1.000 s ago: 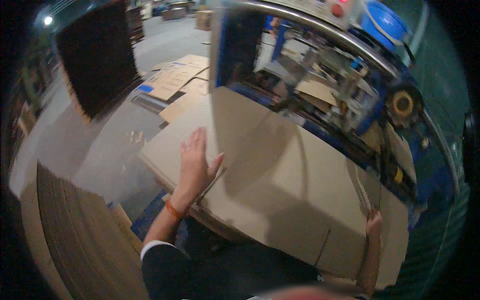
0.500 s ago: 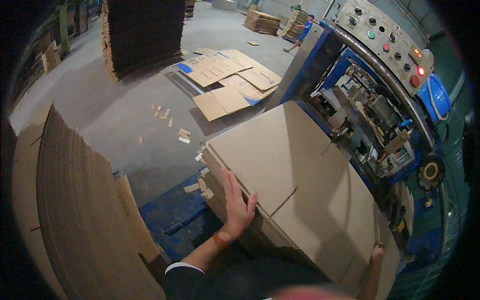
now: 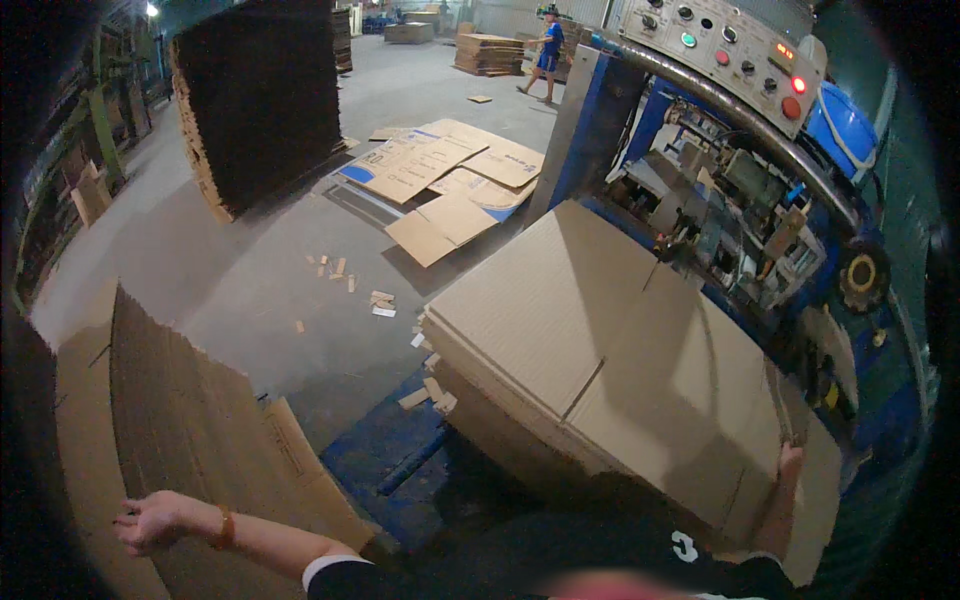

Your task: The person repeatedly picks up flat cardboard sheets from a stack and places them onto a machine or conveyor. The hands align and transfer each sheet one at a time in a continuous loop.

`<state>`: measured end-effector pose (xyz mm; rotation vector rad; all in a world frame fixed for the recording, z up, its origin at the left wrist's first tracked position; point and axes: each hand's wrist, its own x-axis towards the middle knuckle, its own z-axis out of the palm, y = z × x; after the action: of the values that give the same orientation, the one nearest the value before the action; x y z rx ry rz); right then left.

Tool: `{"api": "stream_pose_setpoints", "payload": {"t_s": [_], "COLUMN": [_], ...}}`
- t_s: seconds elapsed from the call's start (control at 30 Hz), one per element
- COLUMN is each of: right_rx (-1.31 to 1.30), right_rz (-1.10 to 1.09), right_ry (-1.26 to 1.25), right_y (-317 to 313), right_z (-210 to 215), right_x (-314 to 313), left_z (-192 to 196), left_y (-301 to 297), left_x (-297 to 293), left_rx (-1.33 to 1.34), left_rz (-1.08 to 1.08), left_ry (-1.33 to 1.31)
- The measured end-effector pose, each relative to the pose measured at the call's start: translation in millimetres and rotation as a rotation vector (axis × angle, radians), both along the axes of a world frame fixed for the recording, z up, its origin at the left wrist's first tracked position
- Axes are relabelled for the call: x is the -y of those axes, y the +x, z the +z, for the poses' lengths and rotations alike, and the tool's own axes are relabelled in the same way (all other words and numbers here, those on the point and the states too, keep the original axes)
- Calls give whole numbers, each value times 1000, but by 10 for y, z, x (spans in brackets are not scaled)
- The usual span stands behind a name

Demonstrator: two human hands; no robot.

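Observation:
A stack of brown cardboard sheets (image 3: 510, 330) with cut slots lies in front of me, its top sheet partly in shadow. My right hand (image 3: 790, 465) is at the right edge of that stack, fingers curled against a cardboard sheet there; the fingers are partly hidden. Over at the lower left, my left hand (image 3: 155, 522) is held above another cardboard stack (image 3: 200, 400). Its fingers are loosely bent and apart, with nothing visible in them. An orange-brown band (image 3: 227, 526) circles the left wrist.
To the right stands a blue machine with a control panel (image 3: 735, 60), a handwheel (image 3: 863, 278) and a blue bucket (image 3: 842, 128). Flattened printed cardboard (image 3: 415, 165) and small offcuts (image 3: 382, 302) lie on the floor. A tall dark stack (image 3: 260, 100) and a walking person (image 3: 548, 50) are farther back.
My left hand has left the near edge of the middle stack and moved left, over the other stack. My right hand stays at the right edge. The view has shifted.

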<state>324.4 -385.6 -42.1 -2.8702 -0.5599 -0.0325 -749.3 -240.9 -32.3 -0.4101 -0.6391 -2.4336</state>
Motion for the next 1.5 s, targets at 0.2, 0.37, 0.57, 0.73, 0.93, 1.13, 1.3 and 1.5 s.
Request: {"api": "stream_pose_setpoints", "payload": {"t_s": [0.2,0.37,0.57,0.73,0.93,1.13,1.3,1.5], "right_rx": [220,606,730,791,756,721,656,454], "right_rz": [87,-195,-583,-536,-494,-511,-578,-623], "right_ry": [163,275,310,427,437,624,777,1107], "right_y": [-312,-727,-890,-869,-903,-995,-1019,-715], "right_z": [167,53,-796,-1346,-1271,-827,-307,132], "right_x": [645,2018,2861,2743,2416,2314,2270,2443], "left_z": [-109,-386,-383,-371,-281,-58,326,490], "left_y": [2179,4157,4694,5021,5199,5146,5022,4822], "left_x": [-931,-1149,-942,-1156,-1327,-1328,-1437,-1759], "left_rx": [-76,-424,-638,-443,-425,-376,-242,237], "left_rz": [-251,-593,-940,-827,-641,-792,-1106,-1515], "left_ry": [-827,-1105,-1261,-1302,-1432,-1240,-780,-663]}}
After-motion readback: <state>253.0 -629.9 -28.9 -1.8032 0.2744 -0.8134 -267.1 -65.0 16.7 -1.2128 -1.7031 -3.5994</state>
